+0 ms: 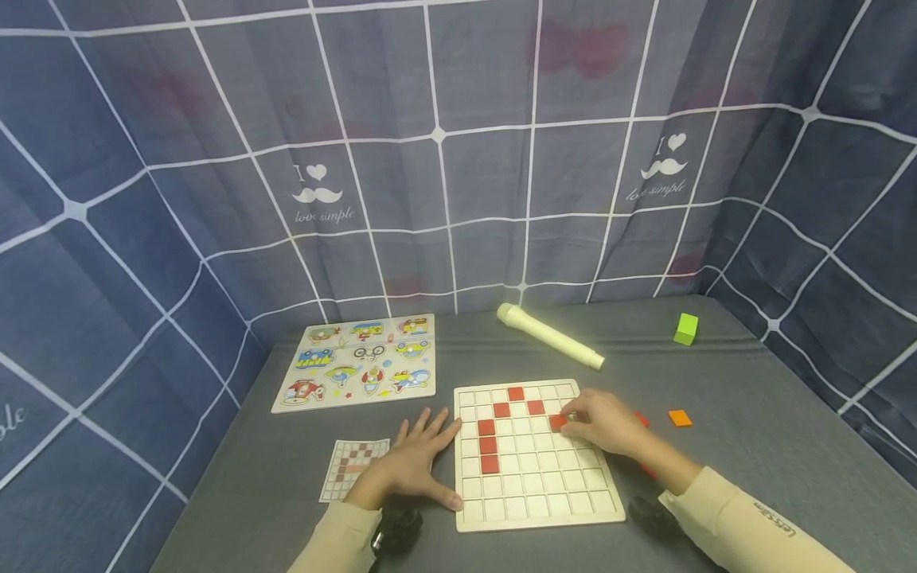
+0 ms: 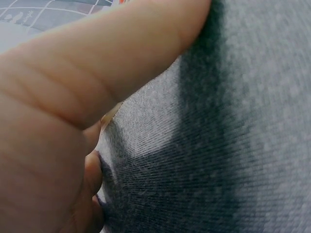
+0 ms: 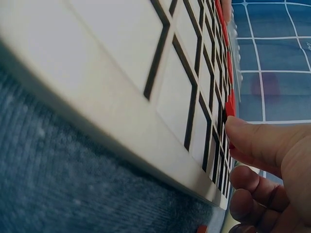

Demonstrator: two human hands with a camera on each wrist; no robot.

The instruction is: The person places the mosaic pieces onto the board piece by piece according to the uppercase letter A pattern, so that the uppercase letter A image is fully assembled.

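Observation:
A pale wooden grid board (image 1: 540, 484) lies on the grey cloth, with several red square tiles (image 1: 488, 446) set in its upper and left cells. Between thumb and fingertips my right hand (image 1: 609, 422) pinches a red square tile (image 1: 556, 422) at the board's right side; the right wrist view shows this tile (image 3: 229, 108) at the thumb tip, close to the grid. My left hand (image 1: 415, 465) lies spread beside the board, thumb and index fingertip at its left edge. Under the left wrist is a small printed grid card (image 1: 342, 469), partly covered.
A picture puzzle board (image 1: 358, 391) lies at the back left. Behind the grid board is a cream microphone-shaped stick (image 1: 550, 336). To the right are a green block (image 1: 685, 329) and an orange tile (image 1: 680, 418). More red pieces (image 1: 642, 419) show partly behind my right wrist.

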